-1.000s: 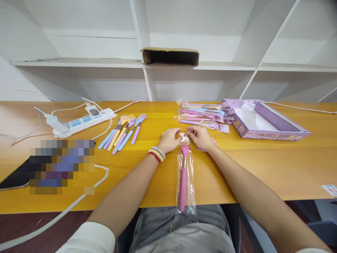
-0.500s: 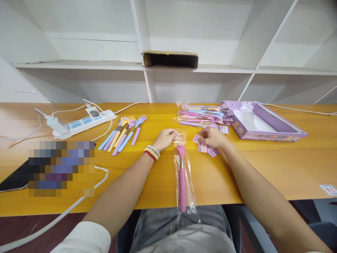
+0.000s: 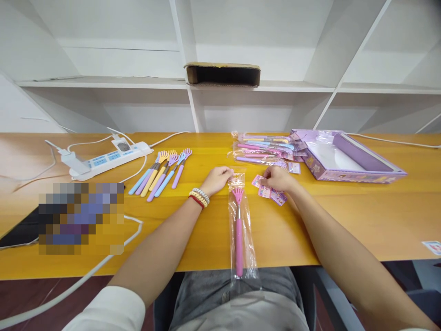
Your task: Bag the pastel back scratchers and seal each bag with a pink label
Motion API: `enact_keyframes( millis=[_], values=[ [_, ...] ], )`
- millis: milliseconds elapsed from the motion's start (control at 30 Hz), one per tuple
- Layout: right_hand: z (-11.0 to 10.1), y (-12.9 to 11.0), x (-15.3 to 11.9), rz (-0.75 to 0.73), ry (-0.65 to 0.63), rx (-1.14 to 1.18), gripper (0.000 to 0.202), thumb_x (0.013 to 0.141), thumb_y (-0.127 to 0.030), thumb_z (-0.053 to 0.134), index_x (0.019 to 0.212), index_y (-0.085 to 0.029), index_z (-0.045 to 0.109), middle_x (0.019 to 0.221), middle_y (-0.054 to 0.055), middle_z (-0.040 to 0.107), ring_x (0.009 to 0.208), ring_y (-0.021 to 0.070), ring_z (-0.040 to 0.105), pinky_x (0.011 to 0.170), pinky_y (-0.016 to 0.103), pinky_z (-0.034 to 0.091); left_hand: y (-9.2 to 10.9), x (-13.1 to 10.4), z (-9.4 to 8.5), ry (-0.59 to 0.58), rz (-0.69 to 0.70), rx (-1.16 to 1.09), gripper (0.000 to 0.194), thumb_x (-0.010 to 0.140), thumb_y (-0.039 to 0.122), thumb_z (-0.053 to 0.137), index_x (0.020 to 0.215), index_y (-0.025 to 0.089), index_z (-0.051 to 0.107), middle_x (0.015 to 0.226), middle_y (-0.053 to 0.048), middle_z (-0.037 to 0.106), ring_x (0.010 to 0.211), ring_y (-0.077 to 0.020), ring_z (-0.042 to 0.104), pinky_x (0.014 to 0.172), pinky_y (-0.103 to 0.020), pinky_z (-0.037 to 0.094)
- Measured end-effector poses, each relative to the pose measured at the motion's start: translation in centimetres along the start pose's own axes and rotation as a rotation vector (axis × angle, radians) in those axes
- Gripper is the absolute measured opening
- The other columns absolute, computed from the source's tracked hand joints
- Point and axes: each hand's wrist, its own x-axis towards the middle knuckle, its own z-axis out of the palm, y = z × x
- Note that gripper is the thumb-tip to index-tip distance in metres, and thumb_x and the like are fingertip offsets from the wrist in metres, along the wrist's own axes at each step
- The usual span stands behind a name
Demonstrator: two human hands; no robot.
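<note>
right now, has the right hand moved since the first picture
Yes, rightward: the right hand is nearer the purple box, with its fingers at the small cards.

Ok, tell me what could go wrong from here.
The bag with the pink scratcher hangs past the table edge, so it might slide off if the left hand lets it go.
The cards overlap under the right hand, so its fingers could pick up two together or push some askew.

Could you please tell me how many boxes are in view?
2: the cardboard box sits on the white shelf, and the purple box lies on the table, at the right.
</note>
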Motion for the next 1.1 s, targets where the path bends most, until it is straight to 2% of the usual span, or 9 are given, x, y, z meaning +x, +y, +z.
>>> enact_keyframes(
  millis=[133, 233, 367, 433, 533, 667, 800, 933, 1100],
  values=[
    [0.4, -0.1, 0.0, 0.021, 0.083, -0.006, 0.021, 0.07, -0.037, 0.056, 0.071, -0.016, 0.061, 0.066, 0.003, 0.063, 0.055, 0.0118, 0.054, 0.048, 0.022, 0.033, 0.2, -0.1, 0.0, 0.002, -0.006, -0.003, 0.035, 0.079, 0.044, 0.045, 0.067, 0.014, 0.06, 0.068, -0.003, 0.062, 0.066, -0.0145, 0.054, 0.068, -0.027, 0.04],
    [0.7, -0.7, -0.2, -0.006, 0.213, -0.077, 0.04, 0.067, -0.051, 0.057, 0.085, -0.015, 0.062, 0.084, 0.009, 0.064, 0.071, 0.0167, 0.057, 0.058, 0.025, 0.038, 0.4, -0.1, 0.0, 0.01, -0.018, 0.005, 0.038, 0.079, 0.045, 0.044, 0.064, 0.014, 0.059, 0.067, -0.003, 0.062, 0.066, -0.0147, 0.054, 0.068, -0.027, 0.04],
    [0.6, -1.2, -0.3, -0.029, 0.158, -0.145, 0.043, 0.063, -0.057, 0.059, 0.067, -0.015, 0.062, 0.074, 0.011, 0.062, 0.073, 0.0197, 0.056, 0.059, 0.026, 0.038, 0.5, -0.1, 0.0, 0.012, -0.014, 0.004, 0.04, 0.08, 0.048, 0.042, 0.065, 0.015, 0.059, 0.067, -0.003, 0.061, 0.067, -0.015, 0.054, 0.069, -0.027, 0.04],
    [0.5, -1.2, -0.3, -0.027, 0.082, -0.119, 0.041, 0.063, -0.056, 0.059, 0.056, -0.016, 0.059, 0.06, 0.007, 0.059, 0.063, 0.0173, 0.055, 0.053, 0.025, 0.035, 0.5, 0.0, 0.0, 0.018, -0.019, 0.003, 0.04, 0.08, 0.048, 0.042, 0.065, 0.015, 0.059, 0.066, -0.002, 0.061, 0.067, -0.015, 0.054, 0.068, -0.027, 0.04],
    [0.5, -1.0, -0.2, 0.01, 0.052, -0.034, 0.038, 0.06, -0.054, 0.063, 0.061, -0.016, 0.057, 0.056, 0.002, 0.057, 0.054, 0.0136, 0.051, 0.047, 0.023, 0.031, 0.4, -0.1, 0.1, 0.021, -0.031, -0.004, 0.04, 0.079, 0.048, 0.043, 0.065, 0.015, 0.059, 0.067, -0.003, 0.061, 0.067, -0.0149, 0.054, 0.068, -0.027, 0.04],
    [0.8, -1.1, -0.3, 0.051, 0.149, 0.094, 0.046, 0.054, -0.044, 0.071, 0.087, -0.017, 0.055, 0.064, -0.001, 0.059, 0.054, 0.0123, 0.05, 0.047, 0.022, 0.032, 0.3, -0.1, 0.1, 0.027, -0.037, 0.002, 0.04, 0.078, 0.049, 0.044, 0.065, 0.015, 0.059, 0.067, -0.003, 0.061, 0.066, -0.015, 0.053, 0.068, -0.028, 0.04],
    [1.0, -1.6, -0.5, 0.003, 0.28, 0.11, 0.048, 0.06, -0.036, 0.067, 0.102, -0.017, 0.054, 0.067, 0.0, 0.06, 0.059, 0.0142, 0.052, 0.052, 0.022, 0.035, 0.1, 0.0, 0.1, 0.034, -0.034, -0.018, 0.042, 0.077, 0.052, 0.045, 0.066, 0.015, 0.06, 0.068, -0.003, 0.062, 0.068, -0.0157, 0.055, 0.069, -0.028, 0.041],
    [0.9, -2.0, -0.7, -0.077, 0.308, 0.12, 0.02, 0.073, -0.026, 0.054, 0.088, -0.017, 0.062, 0.073, 0.004, 0.064, 0.066, 0.0155, 0.056, 0.06, 0.024, 0.038, 0.1, 0.0, 0.3, 0.052, -0.063, -0.075, 0.045, 0.077, 0.055, 0.044, 0.069, 0.014, 0.061, 0.068, -0.003, 0.062, 0.067, -0.0157, 0.056, 0.067, -0.027, 0.041],
    [0.9, -2.1, -0.6, -0.242, 0.439, 0.145, 0.022, 0.078, -0.021, 0.046, 0.083, -0.017, 0.067, 0.089, 0.006, 0.065, 0.084, 0.0177, 0.057, 0.078, 0.027, 0.041, 0.3, 0.0, 0.2, 0.074, -0.09, -0.11, 0.044, 0.077, 0.055, 0.045, 0.065, 0.014, 0.06, 0.065, -0.003, 0.062, 0.066, -0.0151, 0.056, 0.068, -0.027, 0.042]
  ],
)
